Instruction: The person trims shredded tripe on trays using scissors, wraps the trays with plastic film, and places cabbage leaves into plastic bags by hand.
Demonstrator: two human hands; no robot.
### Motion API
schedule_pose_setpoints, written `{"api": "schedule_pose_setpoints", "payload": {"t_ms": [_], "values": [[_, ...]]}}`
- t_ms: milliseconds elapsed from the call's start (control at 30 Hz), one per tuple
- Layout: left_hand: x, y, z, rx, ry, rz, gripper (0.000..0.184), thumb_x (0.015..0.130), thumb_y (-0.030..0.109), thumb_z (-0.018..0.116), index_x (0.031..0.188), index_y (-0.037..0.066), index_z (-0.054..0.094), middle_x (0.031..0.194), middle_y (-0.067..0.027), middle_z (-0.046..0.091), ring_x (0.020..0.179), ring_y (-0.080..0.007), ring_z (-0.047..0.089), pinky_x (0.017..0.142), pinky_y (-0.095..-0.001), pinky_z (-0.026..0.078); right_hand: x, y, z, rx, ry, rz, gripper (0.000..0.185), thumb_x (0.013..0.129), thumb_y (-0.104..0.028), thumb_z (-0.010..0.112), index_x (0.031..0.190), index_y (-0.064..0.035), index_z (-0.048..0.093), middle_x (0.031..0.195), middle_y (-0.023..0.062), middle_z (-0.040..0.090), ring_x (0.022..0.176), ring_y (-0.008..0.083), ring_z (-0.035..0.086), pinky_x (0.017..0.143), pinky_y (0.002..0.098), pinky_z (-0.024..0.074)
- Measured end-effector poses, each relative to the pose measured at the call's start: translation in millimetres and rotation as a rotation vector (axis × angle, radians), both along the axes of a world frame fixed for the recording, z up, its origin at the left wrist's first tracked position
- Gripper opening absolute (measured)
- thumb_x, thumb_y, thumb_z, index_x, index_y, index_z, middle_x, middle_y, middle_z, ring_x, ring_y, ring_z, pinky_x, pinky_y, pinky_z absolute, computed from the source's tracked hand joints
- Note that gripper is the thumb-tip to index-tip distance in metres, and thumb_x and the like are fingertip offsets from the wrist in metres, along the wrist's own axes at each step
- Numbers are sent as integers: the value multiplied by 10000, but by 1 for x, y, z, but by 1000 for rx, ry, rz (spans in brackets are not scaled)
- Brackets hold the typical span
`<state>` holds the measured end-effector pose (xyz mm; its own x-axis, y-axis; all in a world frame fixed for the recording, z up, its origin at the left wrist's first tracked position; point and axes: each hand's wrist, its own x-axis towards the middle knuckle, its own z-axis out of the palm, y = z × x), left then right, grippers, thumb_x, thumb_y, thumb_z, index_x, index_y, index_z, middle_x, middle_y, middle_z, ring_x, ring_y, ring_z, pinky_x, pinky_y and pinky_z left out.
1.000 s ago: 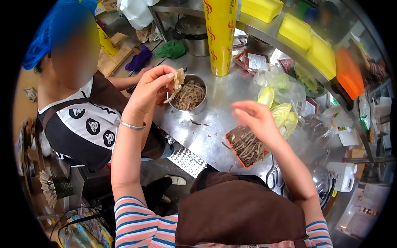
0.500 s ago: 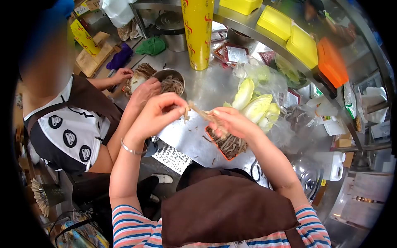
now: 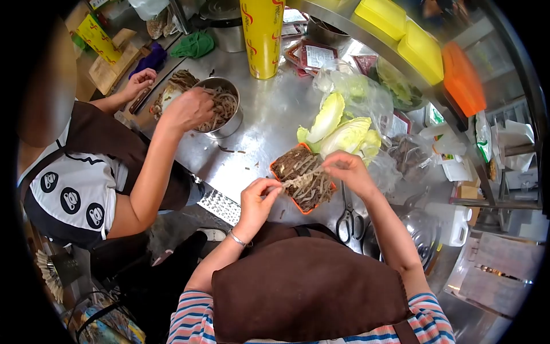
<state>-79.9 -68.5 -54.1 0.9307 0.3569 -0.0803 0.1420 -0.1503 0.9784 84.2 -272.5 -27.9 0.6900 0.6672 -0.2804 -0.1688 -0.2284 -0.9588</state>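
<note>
An orange-rimmed tray (image 3: 293, 204) full of thin grey-brown strips (image 3: 309, 194) rests on the steel table in front of me. Over it, a paler, frayed strip (image 3: 301, 180) spans the space between my hands. My left hand (image 3: 256, 200) pinches its left end between thumb and fingertips, at the tray's left side. At the right, my right hand (image 3: 349, 172) has its fingertips closed at the other end of that strip. The exact grip there is partly hidden. Pale green leaf heads (image 3: 346, 135) lie just behind the tray.
Black-handled scissors (image 3: 348, 223) lie right of the tray. On my left a co-worker's hand (image 3: 186, 109) reaches into a metal pot (image 3: 232, 123) of similar strips. A yellow roll (image 3: 263, 40) stands upright behind; plastic bags (image 3: 366, 94) and a white jug (image 3: 452, 223) are to the right.
Both my hands have come down and nearer my body, from above the table to over the tray, with the pale strip between them. The co-worker's hand has moved into the pot.
</note>
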Motion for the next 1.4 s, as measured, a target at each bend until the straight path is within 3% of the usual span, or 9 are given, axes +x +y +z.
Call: {"api": "schedule_pose_setpoints", "payload": {"t_ms": [267, 433, 500, 667, 833, 933, 1100, 1167, 1400], "values": [[27, 3, -25, -41, -46, 152, 78, 801, -17, 640, 863, 0, 598, 813, -16, 612, 739, -67, 572, 679, -208, 477, 34, 24, -25, 5, -177, -27, 120, 776, 54, 615, 868, -18, 639, 965, 18, 597, 902, 106, 557, 832, 248, 433], [33, -1, -37, -86, -27, 214, 76, 793, -18, 644, 848, -1, 594, 847, -38, 607, 754, -77, 571, 680, -214, 480, 35, 35, -35, -54, -322, -40, 116, 755, 49, 631, 843, -26, 639, 938, 42, 599, 884, 138, 569, 805, 264, 447], [33, -1, -33, 76, -49, 194, 59, 795, -23, 627, 851, -11, 613, 888, -67, 596, 787, -107, 587, 694, -230, 494, 32, 41, -36, -106, -427, -26, 115, 745, 47, 638, 833, -27, 638, 920, 54, 597, 875, 156, 575, 792, 269, 453], [29, 2, -33, 102, -93, 234, 111, 765, -11, 639, 875, 5, 651, 843, -79, 593, 747, -176, 608, 664, -265, 506, 21, 47, -26, -260, -637, -39, 109, 726, 16, 643, 824, -31, 645, 883, 110, 579, 851, 284, 583, 763, 332, 478], [30, 9, -32, 135, -40, 152, 89, 789, -17, 613, 872, -9, 646, 887, -83, 591, 747, -159, 622, 677, -254, 516, 18, 49, -25, -299, -658, -28, 116, 722, -6, 652, 832, -40, 645, 885, 125, 584, 836, 305, 584, 743, 355, 477], [37, 7, -17, 189, 24, 117, 69, 777, 0, 624, 843, 3, 644, 820, -87, 598, 676, -172, 627, 641, -265, 506, 15, 51, -24, -387, -651, -43, 126, 717, -22, 659, 840, -47, 646, 879, 135, 584, 820, 313, 584, 725, 363, 477], [40, 8, -10, 597, 4, 44, 87, 731, 49, 659, 818, 44, 653, 804, -98, 632, 673, -247, 626, 613, -322, 492, 15, 48, -25, -403, -746, -16, 131, 714, -27, 656, 843, -49, 649, 871, 144, 589, 816, 315, 586, 712, 369, 477], [38, 10, -11, 568, -9, 31, 90, 729, 55, 662, 818, 50, 653, 813, -97, 637, 676, -255, 626, 609, -326, 490, 14, 44, -22, -316, -616, 3, 123, 722, 5, 644, 842, -3, 617, 859, 133, 597, 813, 293, 592, 714, 338, 474], [44, 11, -5, 542, 71, 5, 82, 722, 62, 664, 804, 66, 655, 794, -67, 636, 696, -245, 625, 613, -318, 490, 17, 44, -32, -319, -698, -12, 109, 727, 13, 633, 835, 3, 629, 847, 132, 600, 801, 281, 597, 697, 328, 478]]}}
